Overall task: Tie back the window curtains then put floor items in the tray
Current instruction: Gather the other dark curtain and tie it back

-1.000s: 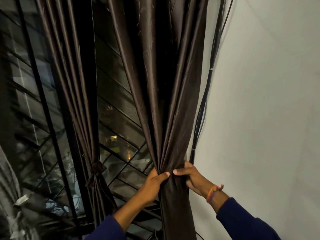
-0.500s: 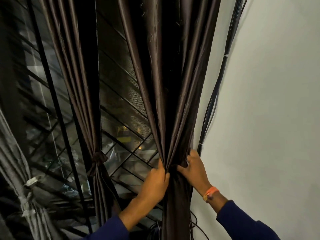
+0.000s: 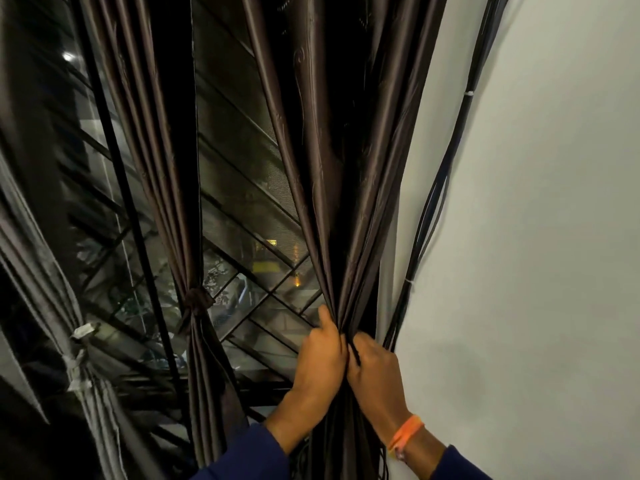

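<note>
Hands meet at the gathered waist of the right-hand curtain [image 3: 349,209], a dark brown satin panel hanging against the white wall [image 3: 554,237]. The left hand [image 3: 320,358] has its fingers curled round the bunched fabric from the window side, thumb upward along the folds. The right hand [image 3: 375,365] closes on the same bunch from the wall side and appears to pinch a thin dark cord [image 3: 354,349] between the 2 hands; whether that cord is a tie-back cannot be told. An orange wristband [image 3: 406,432] sits on the right wrist, above a dark blue sleeve [image 3: 457,462].

To the left, a 2nd brown curtain [image 3: 162,161] is already cinched by a knotted band [image 3: 197,301]. Further left, a grey curtain [image 3: 45,271] is bound with a pale tie [image 3: 78,370].

Black cables [image 3: 436,202] run down the wall just beside the held curtain. Window glass and a diagonal grille [image 3: 249,209] show between the panels. No tray or floor items are in view.
</note>
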